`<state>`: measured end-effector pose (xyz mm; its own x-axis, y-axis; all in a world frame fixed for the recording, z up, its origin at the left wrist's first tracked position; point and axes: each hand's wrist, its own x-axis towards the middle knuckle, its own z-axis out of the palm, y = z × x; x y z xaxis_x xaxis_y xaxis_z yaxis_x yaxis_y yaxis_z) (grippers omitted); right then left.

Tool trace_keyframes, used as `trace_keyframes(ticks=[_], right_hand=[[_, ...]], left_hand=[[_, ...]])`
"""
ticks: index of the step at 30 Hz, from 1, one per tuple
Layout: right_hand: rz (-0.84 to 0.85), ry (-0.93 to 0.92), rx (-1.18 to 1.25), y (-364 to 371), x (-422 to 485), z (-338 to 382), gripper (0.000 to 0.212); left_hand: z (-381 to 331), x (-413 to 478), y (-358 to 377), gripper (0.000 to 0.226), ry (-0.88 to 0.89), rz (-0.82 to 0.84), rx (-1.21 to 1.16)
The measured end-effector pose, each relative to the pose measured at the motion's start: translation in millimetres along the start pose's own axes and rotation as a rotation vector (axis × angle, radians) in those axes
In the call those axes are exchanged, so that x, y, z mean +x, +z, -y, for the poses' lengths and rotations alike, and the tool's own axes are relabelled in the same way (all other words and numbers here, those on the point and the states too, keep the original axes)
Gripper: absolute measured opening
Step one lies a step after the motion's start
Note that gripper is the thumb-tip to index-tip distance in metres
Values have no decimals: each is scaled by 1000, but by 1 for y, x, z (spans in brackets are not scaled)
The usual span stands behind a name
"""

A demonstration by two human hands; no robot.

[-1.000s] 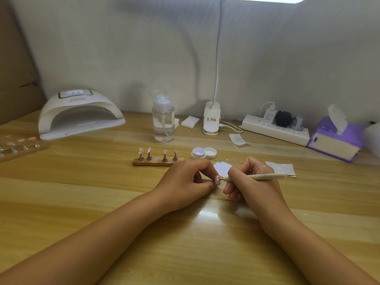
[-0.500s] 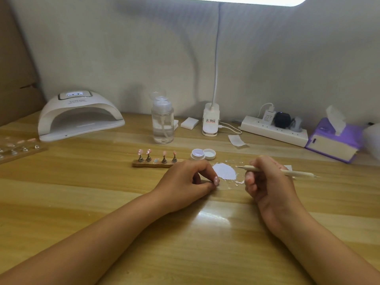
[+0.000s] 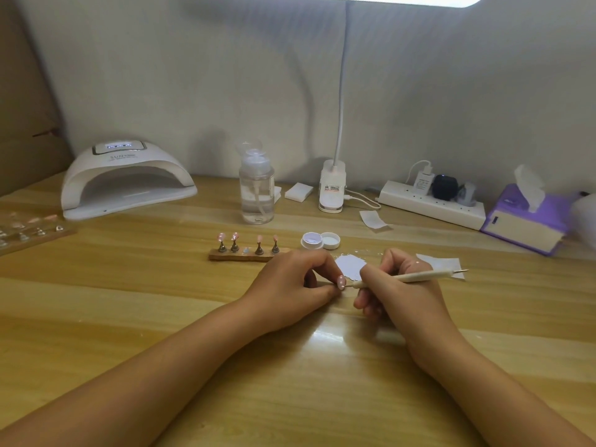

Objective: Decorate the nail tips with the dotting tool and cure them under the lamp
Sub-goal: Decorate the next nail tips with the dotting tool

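Pink nail tip [image 3: 341,282] sits pinched between thumb and forefinger of the left hand [image 3: 290,285], low over the wooden table [image 3: 129,301] near the middle. The right hand [image 3: 396,291] grips the dotting tool [image 3: 409,276] like a pen, fingers curled round the pale shaft. Its left end meets the tip or comes just short of it; I cannot tell which. A few pale dots seem to show on the pink surface.

Just beyond the hands lies a white patch of gel [image 3: 350,266], and further back an open small jar [image 3: 312,240] with its lid [image 3: 330,241] touching it on the right. To the left of the jar, a wooden holder strip [image 3: 240,254] carries four more pink tips upright on little stands, with a gap in the middle of the row. The curing lamp [image 3: 125,185] stands well apart at the far left, its mouth facing the table.

The step in hand looks to be dotting this one tip, so the decorating is partly done and curing not yet begun. The next move calls for a light, steady touch and a straight lift, so the dot stays round. After that, probably a fresh load from the white patch, or the tip set back in the gap. Wet gel smears easily, so the left fingers should keep to the tip's edges.
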<state>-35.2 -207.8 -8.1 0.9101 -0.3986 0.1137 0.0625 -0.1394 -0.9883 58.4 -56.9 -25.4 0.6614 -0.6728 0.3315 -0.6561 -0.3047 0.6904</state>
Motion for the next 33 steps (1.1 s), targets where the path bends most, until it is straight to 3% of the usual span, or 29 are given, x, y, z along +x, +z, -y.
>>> trace_keyframes(ticks=[4,9,19,25,33], right_hand=[[6,10,-5,2,0,1,21],[10,3,-23,3,1,-1,17],[1,-24,-4,-1,2,-5,41],[9,-7,-10,2,1,-2,19],[-9,0,11,1,3,-4,23]], left_hand=[[-1,0,0,23,1,1,6],[-1,0,-1,24,6,4,5],[1,0,0,19,2,3,-7],[1,0,1,12,1,0,-12],[1,0,0,12,0,3,-9]])
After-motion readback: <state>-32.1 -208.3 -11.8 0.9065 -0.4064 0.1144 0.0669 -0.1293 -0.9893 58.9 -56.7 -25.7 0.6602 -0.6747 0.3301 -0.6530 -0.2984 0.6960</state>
